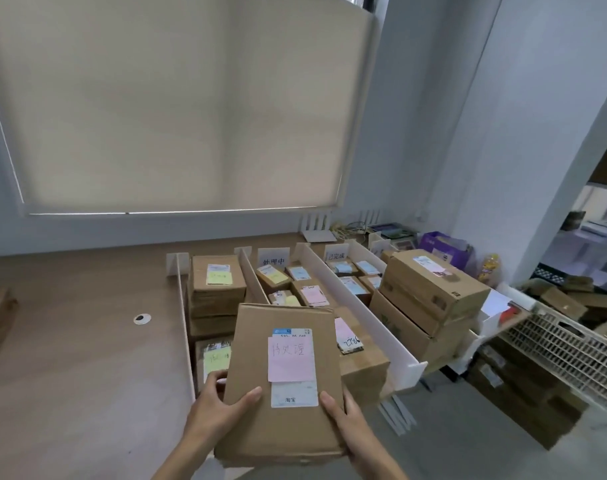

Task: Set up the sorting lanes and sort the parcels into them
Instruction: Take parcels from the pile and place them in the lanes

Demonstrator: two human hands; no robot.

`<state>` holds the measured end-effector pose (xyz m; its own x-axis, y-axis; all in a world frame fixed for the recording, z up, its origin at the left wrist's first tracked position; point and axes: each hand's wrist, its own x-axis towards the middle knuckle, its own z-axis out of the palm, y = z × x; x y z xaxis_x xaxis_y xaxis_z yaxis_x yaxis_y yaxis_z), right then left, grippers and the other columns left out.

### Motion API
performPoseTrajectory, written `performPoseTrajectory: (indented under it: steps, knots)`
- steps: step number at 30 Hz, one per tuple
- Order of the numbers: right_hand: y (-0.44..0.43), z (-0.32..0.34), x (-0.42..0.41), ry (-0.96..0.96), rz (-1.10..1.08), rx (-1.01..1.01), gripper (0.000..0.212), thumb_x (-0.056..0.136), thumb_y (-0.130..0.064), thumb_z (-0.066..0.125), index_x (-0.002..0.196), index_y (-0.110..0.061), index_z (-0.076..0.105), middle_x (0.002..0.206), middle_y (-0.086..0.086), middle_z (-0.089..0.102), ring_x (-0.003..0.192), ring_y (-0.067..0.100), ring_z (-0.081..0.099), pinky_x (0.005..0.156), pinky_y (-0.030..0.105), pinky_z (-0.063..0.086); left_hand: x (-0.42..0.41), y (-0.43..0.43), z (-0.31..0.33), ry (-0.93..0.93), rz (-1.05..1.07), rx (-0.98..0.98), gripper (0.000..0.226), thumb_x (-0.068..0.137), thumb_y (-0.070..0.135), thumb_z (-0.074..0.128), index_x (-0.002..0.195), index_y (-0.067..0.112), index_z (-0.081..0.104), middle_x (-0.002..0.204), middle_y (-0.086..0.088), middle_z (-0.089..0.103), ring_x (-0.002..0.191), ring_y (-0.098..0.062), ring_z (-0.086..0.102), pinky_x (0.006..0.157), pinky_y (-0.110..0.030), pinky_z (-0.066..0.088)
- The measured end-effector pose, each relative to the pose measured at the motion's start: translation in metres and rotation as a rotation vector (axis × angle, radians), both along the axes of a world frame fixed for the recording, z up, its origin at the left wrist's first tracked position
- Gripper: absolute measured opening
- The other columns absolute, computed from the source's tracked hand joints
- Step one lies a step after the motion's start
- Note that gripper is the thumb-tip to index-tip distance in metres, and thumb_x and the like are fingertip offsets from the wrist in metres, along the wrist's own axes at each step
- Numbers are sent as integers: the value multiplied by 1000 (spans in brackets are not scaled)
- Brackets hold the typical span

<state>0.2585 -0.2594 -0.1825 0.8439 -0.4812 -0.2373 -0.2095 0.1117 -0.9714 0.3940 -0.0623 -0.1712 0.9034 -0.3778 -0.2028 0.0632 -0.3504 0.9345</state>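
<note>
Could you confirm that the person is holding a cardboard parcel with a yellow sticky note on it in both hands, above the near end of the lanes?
Not quite: the sticky note on the held parcel is pink, not yellow, as the head view shows. The rest stands: left hand and right hand grip its near corners above the near end of the lanes.

Pink note (291,358) on our held parcel (281,424): we read "待处理".
White label (294,394) below it: "淘宝".
Middle lane sign (273,259): "处理中".
Right lane sign (336,253): "已完成".
Other labels: too small for us.
</note>
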Motion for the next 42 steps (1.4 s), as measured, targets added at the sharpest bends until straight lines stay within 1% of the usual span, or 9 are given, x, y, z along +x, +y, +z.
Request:
performPoseTrajectory:
  steps: [3, 5, 9, 17, 23, 28, 32, 38, 42]
  knots:
    - [-16, -2, 4, 41, 14, 45, 66, 74, -47, 72, 132, -23, 49, 112, -2, 70, 98, 15, 69, 77, 28, 56, 6, -3, -4, 46, -15, -15, 100, 21, 88, 63, 104, 34, 47, 102, 9, 61, 89, -12, 63, 72, -31, 54]
    - [-25, -5, 5, 72, 42, 87, 52, 85, -40, 67, 130, -20, 52, 109, -1, 72, 97, 16, 69, 74, 27, 55, 9, -5, -6, 102, -47, -33, 85, 33, 83, 67, 99, 34, 48, 102, 8, 61, 90, -13, 63, 71, -35, 57]
    - [-36, -10, 7, 150, 115, 98, 55, 78, -46, 70, 124, -19, 55, 110, -2, 72, 102, 16, 68, 79, 29, 53, 5, -3, -16, 170, -95, -9, 65, 63, 63, 72, 109, 27, 45, 109, 5, 60, 95, -16, 63, 69, -40, 60]
    - [-47, -13, 32, 275, 243, 63, 36, 94, -33, 53, 124, -14, 59, 112, 2, 71, 106, 19, 65, 83, 29, 53, 5, 9, -38, 212, -48, 64, 50, 74, 61, 64, 100, 24, 45, 102, 7, 57, 89, -16, 62, 63, -36, 60]
    - [-44, 5, 70, 254, 211, 51, 31, 92, -35, 56, 117, -18, 62, 109, 3, 71, 102, 21, 67, 87, 35, 52, 36, 6, -30, 169, -8, -50, 45, 85, 50, 59, 118, 23, 48, 111, 5, 57, 90, -10, 59, 61, -25, 55]
    - [-43, 22, 128, 180, 137, -61, 21, 90, -37, 59, 105, -23, 61, 101, 1, 69, 93, 20, 66, 82, 37, 53, 86, 0, -24, 72, 8, -141, 52, 89, 39, 60, 135, 25, 40, 122, 4, 52, 104, -12, 56, 83, -27, 51]
    - [-40, 22, 184, 131, 129, -28, 30, 89, -38, 61, 115, -22, 62, 103, 2, 71, 98, 21, 66, 95, 43, 51, 132, -5, -29, 14, 56, -109, 51, 90, 36, 58, 136, 18, 43, 128, -2, 50, 111, -15, 55, 95, -36, 50]
    - [-41, -2, 239, 224, 181, -160, 39, 99, -17, 47, 136, -9, 44, 117, 5, 59, 87, 11, 58, 52, 8, 46, 173, -14, -41, 0, 122, -24, 47, 95, 28, 49, 139, 16, 41, 129, -4, 51, 115, -19, 52, 100, -37, 45]
    - [-56, -21, 255, 249, 224, -228, 51, 100, -20, 45, 148, -13, 29, 142, 8, 45, 108, 13, 47, 64, 9, 45, 183, -25, -51, 9, 128, -31, 44, 98, 24, 45, 140, 17, 37, 132, -3, 52, 112, -15, 49, 94, -28, 43]
